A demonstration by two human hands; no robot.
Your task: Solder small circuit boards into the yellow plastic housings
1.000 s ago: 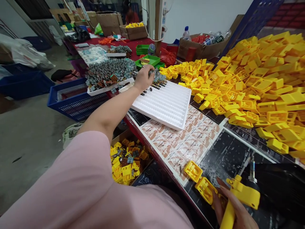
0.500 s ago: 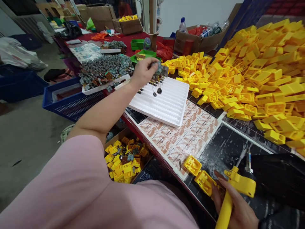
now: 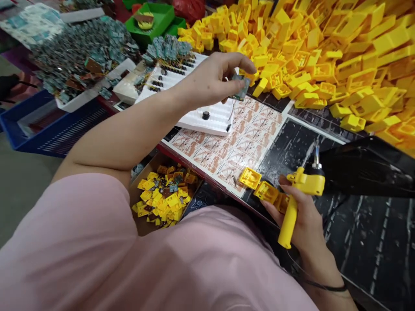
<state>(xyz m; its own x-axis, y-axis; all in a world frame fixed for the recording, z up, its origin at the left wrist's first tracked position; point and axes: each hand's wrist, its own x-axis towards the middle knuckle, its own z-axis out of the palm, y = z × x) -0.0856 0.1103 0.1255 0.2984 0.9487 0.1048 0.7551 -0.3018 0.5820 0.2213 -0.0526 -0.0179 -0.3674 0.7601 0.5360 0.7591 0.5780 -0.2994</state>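
My left hand [image 3: 215, 82] is closed on a small circuit board [image 3: 241, 90], held by thumb and fingers above the white ridged tray [image 3: 191, 121]. Thin wires hang from the board, with a small dark end near the tray's corner; a round black part [image 3: 205, 115] shows just over the tray. My right hand [image 3: 306, 218] grips a yellow soldering gun [image 3: 288, 226], its metal tip pointing away from me. Fingers of the same hand rest at a short row of open yellow plastic cases [image 3: 266, 191] along the table edge; the hand partly hides the nearest case.
More boards [image 3: 168, 51] stand on the tray's far side. A heap of yellow cases [image 3: 304, 65] covers the table's back right. Boards are piled [image 3: 84, 56] at the left above a blue basket [image 3: 48, 129]. Below the edge sits a box of yellow parts [image 3: 162, 194]. A black object [image 3: 369, 166] lies right.
My left hand has come away from the boards on the tray toward the right, carrying one board. My right hand still holds the soldering gun by the cases. The view has tilted down and right.
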